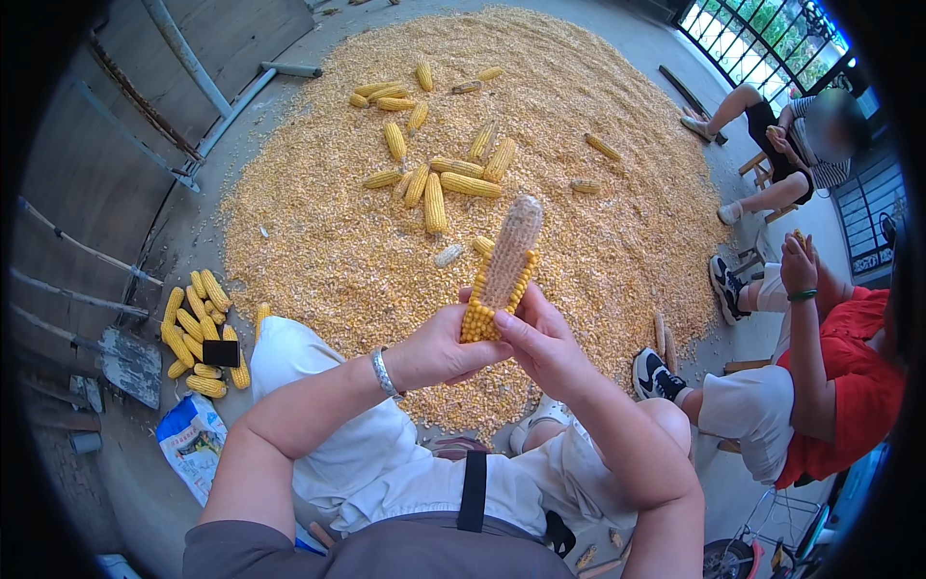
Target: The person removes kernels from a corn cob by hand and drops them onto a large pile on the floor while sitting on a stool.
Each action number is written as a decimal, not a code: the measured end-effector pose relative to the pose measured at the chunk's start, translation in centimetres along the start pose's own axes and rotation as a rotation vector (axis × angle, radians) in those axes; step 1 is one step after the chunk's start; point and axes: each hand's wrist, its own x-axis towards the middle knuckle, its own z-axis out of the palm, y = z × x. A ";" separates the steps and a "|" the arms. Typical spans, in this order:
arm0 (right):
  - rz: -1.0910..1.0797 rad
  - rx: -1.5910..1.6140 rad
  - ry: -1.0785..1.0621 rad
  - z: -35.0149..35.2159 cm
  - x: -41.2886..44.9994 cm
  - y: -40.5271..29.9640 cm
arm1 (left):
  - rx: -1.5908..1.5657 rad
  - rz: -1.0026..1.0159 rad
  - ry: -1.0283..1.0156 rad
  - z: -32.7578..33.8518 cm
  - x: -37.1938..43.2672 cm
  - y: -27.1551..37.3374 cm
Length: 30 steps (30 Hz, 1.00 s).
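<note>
Both my hands grip one partly shelled corn cob (512,271), held upright over the edge of a broad heap of loose corn kernels (311,239). Its upper part is bare and pale, while yellow kernels still cover the base and both sides. My left hand (438,347), with a silver bracelet at the wrist, wraps the base from the left. From the right, my right hand (539,336) holds it, the thumb pressed on the kernels near the base. Beyond the cob, several unshelled ears of corn (434,203) lie on the heap.
More ears (192,326) are piled on the floor at left, near a dark rectangular object (221,353), a shovel blade (130,365) and a printed bag (192,441). At right sit a person in red (854,383) and, farther off, a person in a striped top (821,145).
</note>
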 end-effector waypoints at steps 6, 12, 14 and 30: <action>-0.074 -0.142 0.070 0.2 0.2 1.0 | 0.125 0.140 0.086 0.9 0.5 -0.9; -0.116 -0.229 0.168 0.7 0.3 1.2 | 0.246 0.128 0.100 0.7 0.4 -1.4; -0.125 -0.246 0.186 0.4 0.3 1.2 | 0.229 0.140 0.114 1.0 0.4 -1.3; -0.067 -0.175 0.113 0.2 0.3 1.2 | 0.228 0.124 0.093 0.5 0.5 -1.6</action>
